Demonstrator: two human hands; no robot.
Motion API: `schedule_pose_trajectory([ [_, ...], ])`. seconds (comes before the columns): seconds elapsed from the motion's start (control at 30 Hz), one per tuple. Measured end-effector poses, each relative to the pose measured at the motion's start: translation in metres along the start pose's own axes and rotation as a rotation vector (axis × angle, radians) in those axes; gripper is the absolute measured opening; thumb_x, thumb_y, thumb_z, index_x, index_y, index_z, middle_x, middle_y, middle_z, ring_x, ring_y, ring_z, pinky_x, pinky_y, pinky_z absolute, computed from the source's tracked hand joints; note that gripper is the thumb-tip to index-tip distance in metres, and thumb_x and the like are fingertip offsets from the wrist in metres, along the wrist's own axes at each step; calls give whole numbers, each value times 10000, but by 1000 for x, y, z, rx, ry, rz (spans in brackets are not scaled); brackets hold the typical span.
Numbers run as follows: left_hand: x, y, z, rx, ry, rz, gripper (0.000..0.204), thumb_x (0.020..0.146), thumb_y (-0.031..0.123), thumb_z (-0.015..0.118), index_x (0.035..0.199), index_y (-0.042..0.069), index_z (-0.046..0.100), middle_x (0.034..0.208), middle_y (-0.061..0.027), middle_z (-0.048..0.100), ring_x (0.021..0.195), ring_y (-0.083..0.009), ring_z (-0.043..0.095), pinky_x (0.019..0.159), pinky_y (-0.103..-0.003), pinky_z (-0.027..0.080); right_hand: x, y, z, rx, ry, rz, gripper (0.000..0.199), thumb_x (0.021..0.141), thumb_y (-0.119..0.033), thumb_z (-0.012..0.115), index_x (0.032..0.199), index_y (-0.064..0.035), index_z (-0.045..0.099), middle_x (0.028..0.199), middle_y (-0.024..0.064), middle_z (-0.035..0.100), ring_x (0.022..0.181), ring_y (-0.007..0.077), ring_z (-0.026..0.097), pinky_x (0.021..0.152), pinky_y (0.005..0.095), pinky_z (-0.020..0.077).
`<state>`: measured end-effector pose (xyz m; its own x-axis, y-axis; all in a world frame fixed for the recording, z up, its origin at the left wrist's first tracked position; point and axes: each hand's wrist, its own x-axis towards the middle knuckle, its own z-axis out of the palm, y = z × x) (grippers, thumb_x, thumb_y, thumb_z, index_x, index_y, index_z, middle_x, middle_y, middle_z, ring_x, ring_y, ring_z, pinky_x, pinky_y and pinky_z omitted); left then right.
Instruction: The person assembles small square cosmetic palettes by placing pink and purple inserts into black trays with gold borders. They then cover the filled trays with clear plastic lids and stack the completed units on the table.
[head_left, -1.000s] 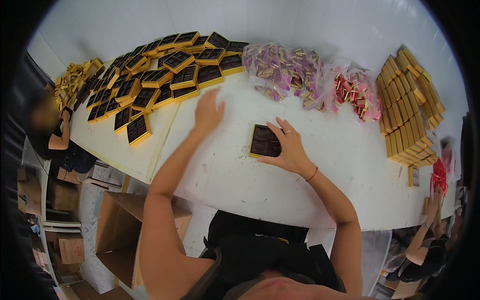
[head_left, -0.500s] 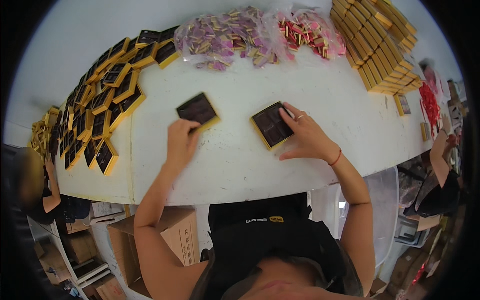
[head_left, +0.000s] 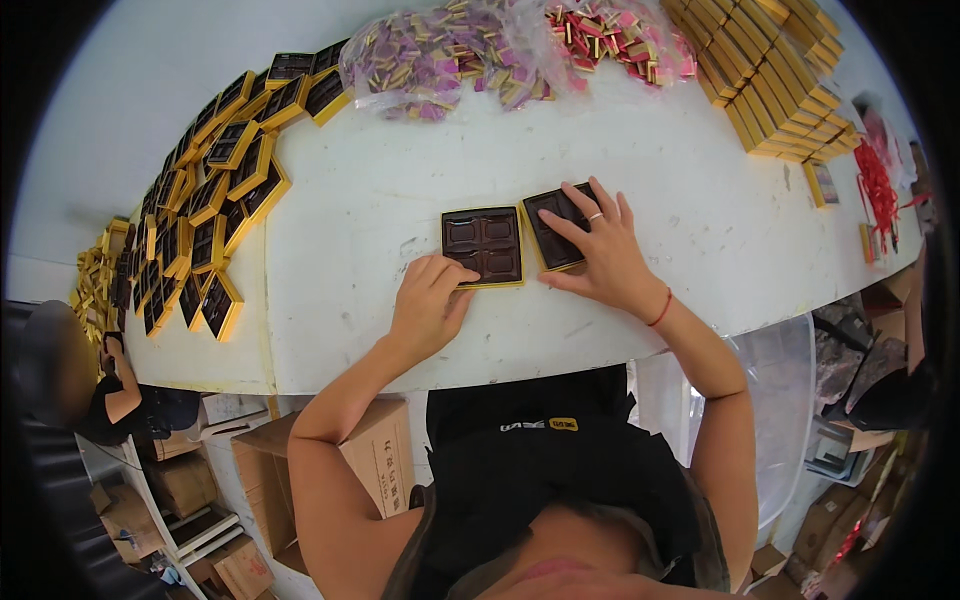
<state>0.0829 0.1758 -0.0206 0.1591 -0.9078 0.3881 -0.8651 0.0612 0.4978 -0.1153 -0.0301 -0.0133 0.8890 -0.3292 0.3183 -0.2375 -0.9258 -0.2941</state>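
Left hand (head_left: 428, 305): fingertips pressed on near edge of first dark square tray (head_left: 483, 245), four moulded cavities, gold rim. Right hand (head_left: 600, 250): fingers spread flat atop second dark tray (head_left: 550, 222), touching the first. Both on white table (head_left: 380, 190). Beyond: two clear bags, purple sweets (head_left: 440, 55), red sweets (head_left: 615, 30); stacked gold boxes (head_left: 775, 85)

Wearing a black sleeveless top, with a small yellow patch and pale lettering showing at the chest. Going bare-armed to the shoulder on both sides. Sporting a thin red cord around the wrist of the right hand (head_left: 607, 262) and a pale ring on one finger. Leaving the left hand (head_left: 428, 305) unadorned.
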Motion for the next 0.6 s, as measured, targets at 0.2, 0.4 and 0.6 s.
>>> schedule_pose_trajectory([
  [0.2,-10,6,-8,1,145,-63,455,738,129,816,1144,62,623,1261,-125,534,1060,-314,551,933,-394,456,-21,31,-44,173,-222,-42,451,689,-47,703,1122,-173,696,1470,89,435,1459,381,225,1165,606,189],
  [0.4,-8,0,17,-17,62,-71,565,751,226,830,1248,94,596,1273,-108,508,1110,-308,517,921,-387,487,-22,5,-27,246,-179,-150,535,693,-37,768,1196,-190,670,1366,85,512,1276,303,452,1032,427,346],
  [0.6,18,-51,-41,68,215,-229,696,782,170,778,1391,58,462,1412,-147,468,1292,-308,458,1083,-402,384,-47,40,-67,715,-59,139,656,714,-121,753,1338,-42,566,1468,141,466,1375,294,396,1146,415,244],
])
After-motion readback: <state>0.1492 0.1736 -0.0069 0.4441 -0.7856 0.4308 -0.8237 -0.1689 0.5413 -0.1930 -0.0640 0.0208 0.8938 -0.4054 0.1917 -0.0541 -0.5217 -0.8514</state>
